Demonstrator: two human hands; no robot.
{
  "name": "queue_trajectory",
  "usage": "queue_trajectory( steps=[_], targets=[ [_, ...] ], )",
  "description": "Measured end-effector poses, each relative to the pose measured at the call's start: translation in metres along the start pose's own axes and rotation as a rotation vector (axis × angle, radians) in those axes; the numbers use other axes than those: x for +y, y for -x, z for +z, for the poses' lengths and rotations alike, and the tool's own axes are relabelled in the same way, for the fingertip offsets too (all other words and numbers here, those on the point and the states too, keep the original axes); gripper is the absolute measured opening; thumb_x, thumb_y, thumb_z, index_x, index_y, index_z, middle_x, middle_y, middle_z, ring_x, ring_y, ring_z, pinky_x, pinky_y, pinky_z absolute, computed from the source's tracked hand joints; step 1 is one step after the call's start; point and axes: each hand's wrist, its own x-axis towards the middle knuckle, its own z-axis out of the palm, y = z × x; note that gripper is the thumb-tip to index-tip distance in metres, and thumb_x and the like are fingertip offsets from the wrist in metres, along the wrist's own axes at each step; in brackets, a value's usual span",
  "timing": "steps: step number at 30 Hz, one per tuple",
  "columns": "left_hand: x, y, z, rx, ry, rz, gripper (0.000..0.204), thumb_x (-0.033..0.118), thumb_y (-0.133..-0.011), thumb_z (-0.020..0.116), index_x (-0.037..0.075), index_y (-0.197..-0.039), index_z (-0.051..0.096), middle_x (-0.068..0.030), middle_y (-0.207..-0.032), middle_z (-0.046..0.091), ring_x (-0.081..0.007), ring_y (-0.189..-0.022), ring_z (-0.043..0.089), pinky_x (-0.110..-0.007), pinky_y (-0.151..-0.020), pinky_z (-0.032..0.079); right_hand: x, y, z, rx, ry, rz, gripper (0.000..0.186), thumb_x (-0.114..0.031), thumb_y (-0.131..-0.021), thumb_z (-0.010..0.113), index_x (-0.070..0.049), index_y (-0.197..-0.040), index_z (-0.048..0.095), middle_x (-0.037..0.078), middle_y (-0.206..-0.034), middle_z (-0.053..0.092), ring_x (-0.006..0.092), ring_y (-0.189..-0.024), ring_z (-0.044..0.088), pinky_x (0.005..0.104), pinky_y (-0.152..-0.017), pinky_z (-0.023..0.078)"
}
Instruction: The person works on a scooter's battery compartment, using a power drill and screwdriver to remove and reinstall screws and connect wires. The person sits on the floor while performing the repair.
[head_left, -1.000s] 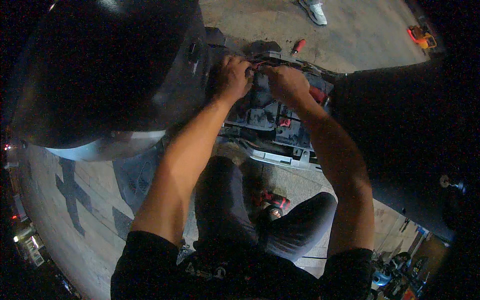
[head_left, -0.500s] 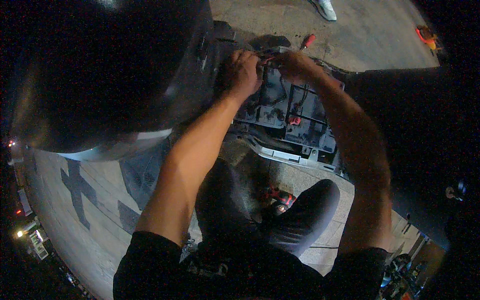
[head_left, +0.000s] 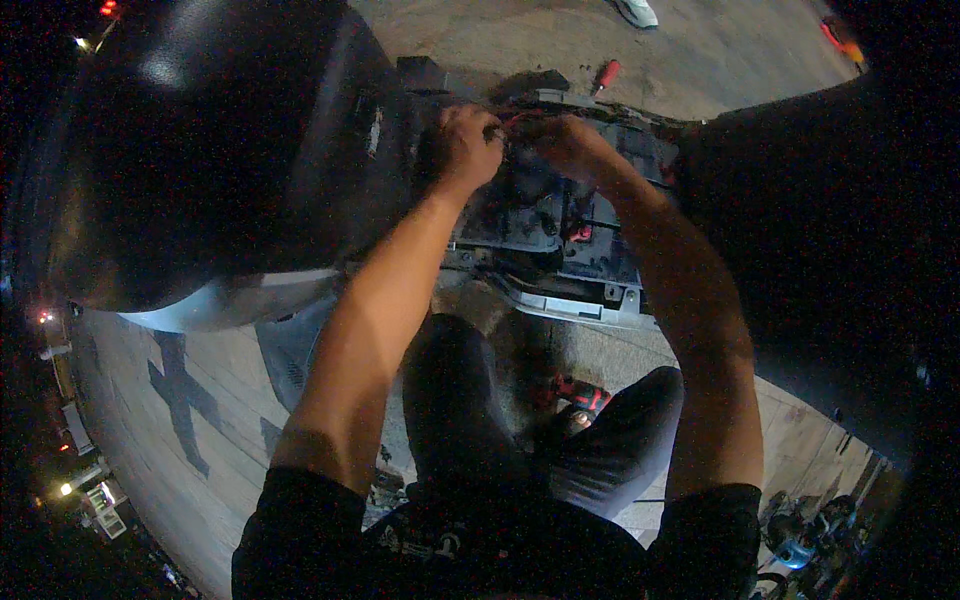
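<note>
Both my arms reach forward over an open compartment (head_left: 520,225) with dark panels and a light metal frame. At its far left end my left hand (head_left: 470,148) is closed, fingers curled around a small dark piece among the wires. Close to its right, my right hand (head_left: 568,146) is bent inward with its fingers curled on the wires; the fingertips are partly hidden. A thin red wire (head_left: 515,120) runs between the two hands. Lower in the compartment sits a red connector (head_left: 580,233).
A large rounded black body (head_left: 230,170) fills the left. A red-handled screwdriver (head_left: 607,75) lies beyond the compartment's far edge. A red and black power tool (head_left: 580,393) is between my legs. Dark bodywork (head_left: 790,210) stands at the right. A white shoe (head_left: 637,12) shows at the top.
The view has shifted a little, so the compartment sits slightly further left. Both hands stay at the wires, a bit lower in the compartment's far end.
</note>
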Motion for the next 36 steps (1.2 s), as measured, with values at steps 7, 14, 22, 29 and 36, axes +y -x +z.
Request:
queue_trajectory(
  steps=[7, 14, 22, 29, 36],
  targets=[
    [-0.005, 0.007, -0.005, 0.01, -0.08, 0.074, 0.015, 0.015, -0.074, 0.07, 0.008, -0.087, 0.066, -0.013, -0.098, 0.063, -0.0334, -0.097, 0.055, -0.046, -0.09, 0.037, -0.042, 0.003, -0.008, -0.03, 0.347, 0.242, 0.042, -0.012, -0.085, 0.052, -0.031, -0.121, 0.063, 0.011, -0.105, 0.068, 0.0323, -0.096, 0.066, 0.0428, -0.081, 0.054],
    [-0.004, 0.001, -0.004, 0.0, -0.04, 0.135, 0.019, 0.026, -0.08, 0.065, 0.008, -0.085, 0.065, -0.0144, -0.093, 0.063, -0.0345, -0.092, 0.057, -0.045, -0.086, 0.038, -0.062, -0.001, -0.025, -0.125, 0.66, 0.207, 0.044, -0.014, -0.084, 0.054, -0.035, -0.122, 0.061, 0.01, -0.097, 0.07, 0.0317, -0.087, 0.068, 0.0443, -0.069, 0.057],
    [-0.002, 0.0, -0.01, -0.023, -0.087, 0.109, 0.026, 0.031, -0.078, 0.064, 0.007, -0.087, 0.064, -0.0143, -0.093, 0.063, -0.0347, -0.094, 0.057, -0.045, -0.087, 0.038, -0.06, -0.015, -0.014, 0.033, 0.748, 0.05, 0.021, -0.03, -0.085, 0.06, -0.013, -0.084, 0.072, 0.01, -0.084, 0.071, 0.0251, -0.08, 0.071, 0.0377, -0.062, 0.056],
    [0.007, -0.001, -0.013, 0.067, -0.037, 0.135, 0.015, 0.023, -0.077, 0.062, 0.009, -0.082, 0.064, -0.0123, -0.09, 0.063, -0.0359, -0.094, 0.055, -0.045, -0.087, 0.042, -0.079, -0.023, -0.019, -0.135, 0.836, 0.071, 0.016, -0.022, -0.086, 0.058, -0.014, -0.086, 0.072, 0.009, -0.085, 0.071, 0.0262, -0.079, 0.07, 0.0388, -0.061, 0.056],
    [0.016, -0.003, -0.017, -0.011, -0.048, 0.174, 0.016, 0.016, -0.073, 0.068, 0.006, -0.084, 0.063, -0.0136, -0.095, 0.062, -0.036, -0.095, 0.055, -0.044, -0.083, 0.045, -0.1, -0.039, -0.016, -0.284, 0.89, 0.141, 0.02, -0.02, -0.084, 0.059, -0.016, -0.098, 0.072, 0.008, -0.092, 0.071, 0.0268, -0.087, 0.069, 0.0399, -0.069, 0.056]
  ],
)
